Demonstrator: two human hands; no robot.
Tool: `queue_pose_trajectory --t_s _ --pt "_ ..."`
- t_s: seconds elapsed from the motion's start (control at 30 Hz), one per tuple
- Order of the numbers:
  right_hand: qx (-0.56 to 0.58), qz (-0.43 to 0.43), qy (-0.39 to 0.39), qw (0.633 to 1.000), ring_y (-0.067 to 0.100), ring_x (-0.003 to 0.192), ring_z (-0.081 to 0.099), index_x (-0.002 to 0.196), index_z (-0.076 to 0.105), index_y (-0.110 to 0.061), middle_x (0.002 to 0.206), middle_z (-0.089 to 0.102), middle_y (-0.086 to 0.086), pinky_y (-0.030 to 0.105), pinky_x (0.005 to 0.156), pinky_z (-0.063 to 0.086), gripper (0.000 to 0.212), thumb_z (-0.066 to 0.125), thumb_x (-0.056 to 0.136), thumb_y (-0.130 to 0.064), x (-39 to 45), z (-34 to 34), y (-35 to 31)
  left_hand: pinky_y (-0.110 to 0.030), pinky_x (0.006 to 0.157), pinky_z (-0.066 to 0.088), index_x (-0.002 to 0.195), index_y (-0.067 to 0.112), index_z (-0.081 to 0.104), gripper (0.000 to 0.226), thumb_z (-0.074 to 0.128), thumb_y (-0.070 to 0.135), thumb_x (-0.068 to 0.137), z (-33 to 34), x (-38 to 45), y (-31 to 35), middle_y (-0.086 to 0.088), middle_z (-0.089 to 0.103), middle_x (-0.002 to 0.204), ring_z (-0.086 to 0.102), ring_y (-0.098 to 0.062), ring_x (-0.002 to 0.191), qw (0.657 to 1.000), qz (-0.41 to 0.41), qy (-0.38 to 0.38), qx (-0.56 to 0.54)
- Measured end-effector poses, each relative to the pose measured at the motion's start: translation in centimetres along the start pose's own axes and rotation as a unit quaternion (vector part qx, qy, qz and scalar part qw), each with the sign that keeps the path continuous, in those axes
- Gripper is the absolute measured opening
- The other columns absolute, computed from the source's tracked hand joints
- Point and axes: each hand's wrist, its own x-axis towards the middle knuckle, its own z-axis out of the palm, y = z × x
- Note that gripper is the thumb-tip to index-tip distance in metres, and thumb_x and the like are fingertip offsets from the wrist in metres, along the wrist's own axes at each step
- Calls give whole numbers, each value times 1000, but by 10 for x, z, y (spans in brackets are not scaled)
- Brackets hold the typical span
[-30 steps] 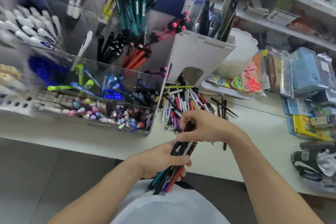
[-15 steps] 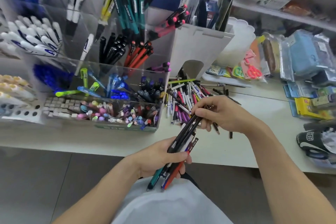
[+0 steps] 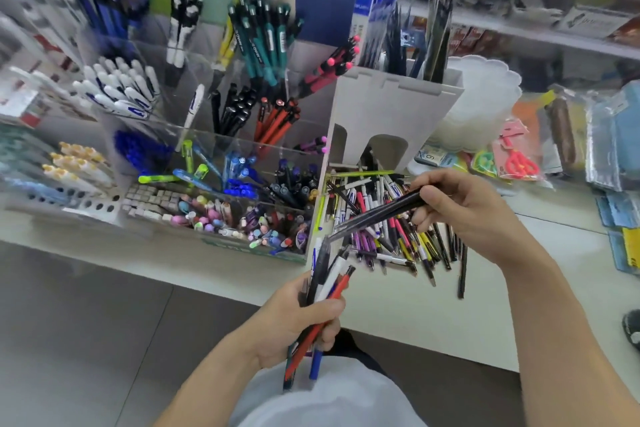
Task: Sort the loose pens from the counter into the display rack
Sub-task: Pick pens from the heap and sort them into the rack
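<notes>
The right hand (image 3: 464, 208) pinches two black pens (image 3: 377, 213), long axis pointing down-left toward the display rack (image 3: 221, 163). The left hand (image 3: 298, 319) grips a mixed bundle (image 3: 325, 281) near the counter (image 3: 398, 315) edge.

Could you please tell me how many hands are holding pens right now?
2. The left hand grips a mixed bundle of pens near the counter edge; the right hand holds black pens above the loose pile.

clear glossy plastic display rack (image 3: 242, 149)
</notes>
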Motion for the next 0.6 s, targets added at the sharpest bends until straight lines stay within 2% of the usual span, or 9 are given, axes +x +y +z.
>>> queue_pose_trajectory --t_s 0.13,0.2,0.27,0.37,0.43,0.5,0.53,0.6 --pt "78 -5 -4 997 21 61 68 106 62 -2 69 70 10 26 67 61 14 52 98 -7 3 -3 0 -35 57 43 101 6 51 26 71 9 85 9 -6 -1 -15 47 66 45 -25 53 997 26 19 -77" --pt "101 -6 -9 995 22 61 67 106 63 -4 69 69 11 26 67 60 19 55 93 -15 6 0 0 -32 50 43 98 7 51 33 72 8 73 12 -10 1 -14 47 71 44 -23 47 984 61 37 -161" --pt "110 -11 -10 994 22 62 68 107 62 -3 70 70 12 27 68 60 18 53 96 -13 9 5 -1 -26 41 41 95 8 50 35 69 8 65 14 -14 8 -10 51 75 42 -16 40 967 110 63 -222" --pt "130 -18 -10 991 24 65 71 110 63 -4 74 72 15 26 70 61 17 53 98 -12 15 16 -6 -19 33 36 89 11 48 29 68 3 69 18 -15 24 -5 54 72 36 -8 33 938 181 126 -266" --pt "157 -20 -1 987 23 65 71 111 63 -2 75 71 16 26 68 61 21 56 94 -14 18 25 -12 -19 32 34 87 9 55 30 80 17 72 18 -16 35 -4 51 62 34 -8 32 929 215 177 -243" --pt "173 -20 12 985 22 64 71 112 64 -1 74 71 15 26 68 61 19 56 97 -10 20 37 -17 -20 35 34 92 3 64 60 94 44 58 16 -17 46 -3 40 49 33 -11 34 926 228 228 -196" --pt "179 -14 18 984 22 63 70 112 64 -2 74 71 14 26 67 61 17 55 99 -8 19 42 -18 -21 36 34 97 1 66 75 95 53 51 15 -18 51 -4 42 49 33 -11 35 921 233 250 -184" --pt "188 -2 25 982 20 62 68 111 65 -3 73 71 12 25 66 60 16 54 101 -7 17 54 -22 -21 36 36 110 0 62 95 94 61 45 12 -19 62 -7 59 61 35 -10 36 911 258 268 -179"
